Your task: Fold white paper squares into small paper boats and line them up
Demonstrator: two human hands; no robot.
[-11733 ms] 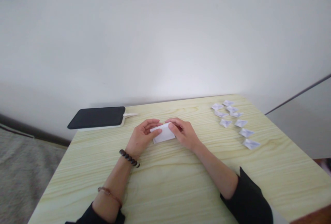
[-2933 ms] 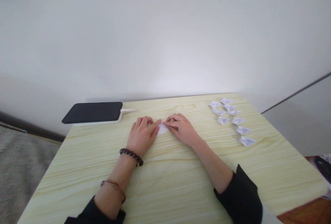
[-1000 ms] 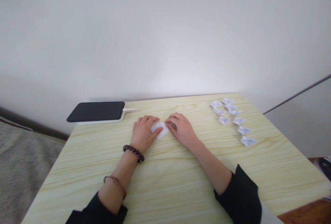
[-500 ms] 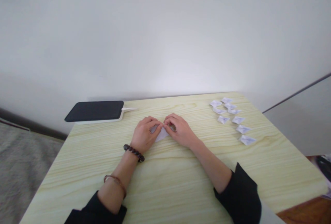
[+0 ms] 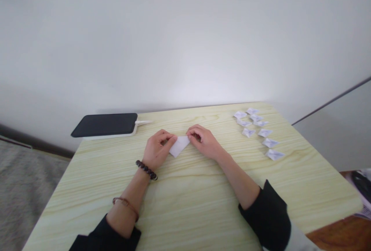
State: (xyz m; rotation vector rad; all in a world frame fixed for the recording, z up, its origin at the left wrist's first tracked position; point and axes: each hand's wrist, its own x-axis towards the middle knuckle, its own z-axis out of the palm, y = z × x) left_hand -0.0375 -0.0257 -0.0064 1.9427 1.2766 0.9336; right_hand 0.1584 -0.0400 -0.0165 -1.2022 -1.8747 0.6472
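Note:
A small folded piece of white paper (image 5: 179, 146) is held between my two hands, just above or on the middle of the table. My left hand (image 5: 158, 147) pinches its left side between thumb and fingers. At its upper right corner, my right hand (image 5: 203, 141) grips the paper the same way. The paper's lower point faces me, and its left and right edges are partly hidden by my fingertips. To the right, several small folded paper boats (image 5: 274, 154) lie in a loose group on the table.
A black-screened phone (image 5: 106, 124) rests on a white block at the back left, with a white cable plug (image 5: 143, 122) sticking out. The light wooden table (image 5: 185, 212) meets a white wall (image 5: 185, 42) behind. Dark items (image 5: 361, 183) sit beyond the right edge.
My hands have moved apart, and more of the white paper shows between them. Both hands still pinch it. The whole view has shifted slightly.

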